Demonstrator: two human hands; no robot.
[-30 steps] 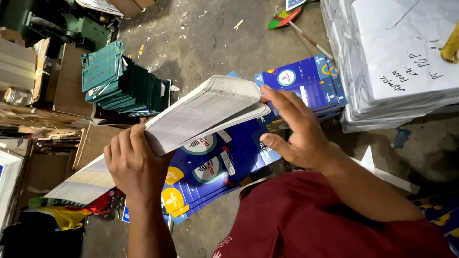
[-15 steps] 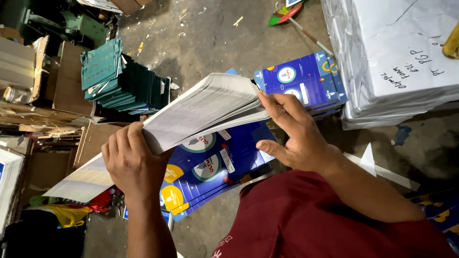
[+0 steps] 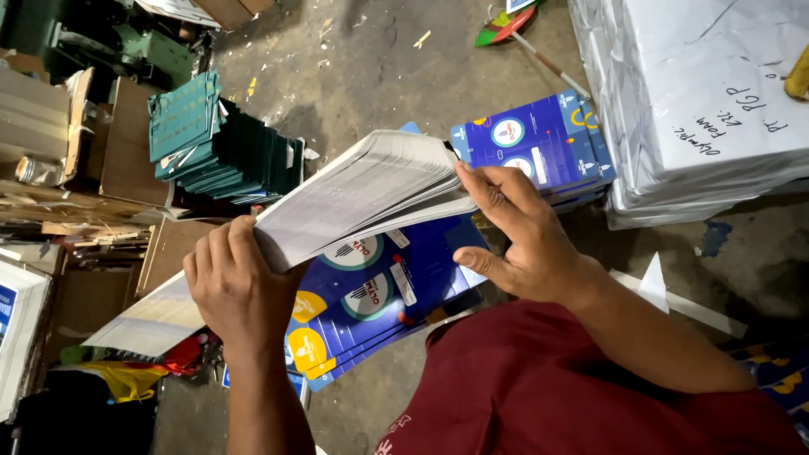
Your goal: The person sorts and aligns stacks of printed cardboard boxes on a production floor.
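A thick stack of white printed sheets [image 3: 362, 190] is lifted and bent upward in front of me. My left hand [image 3: 236, 291] grips its near-left end from above. My right hand [image 3: 522, 236] has its fingers on the stack's right edge, thumbing the fanned sheets. Under the stack lies a pile of blue printed covers [image 3: 383, 295] with yellow and white round marks. A second pile of the same blue covers [image 3: 539, 147] lies just beyond my right hand.
A tall wrapped ream of white paper [image 3: 699, 101] stands at the right. Dark green booklets [image 3: 223, 143] are stacked at the left, with cardboard sheets [image 3: 109, 143] beside them. More white sheets [image 3: 152, 316] lie under my left wrist. The floor is dirty concrete [image 3: 379, 67].
The fanned edge of the stack has shifted slightly under my right fingers. Both hands keep their hold in the same place.
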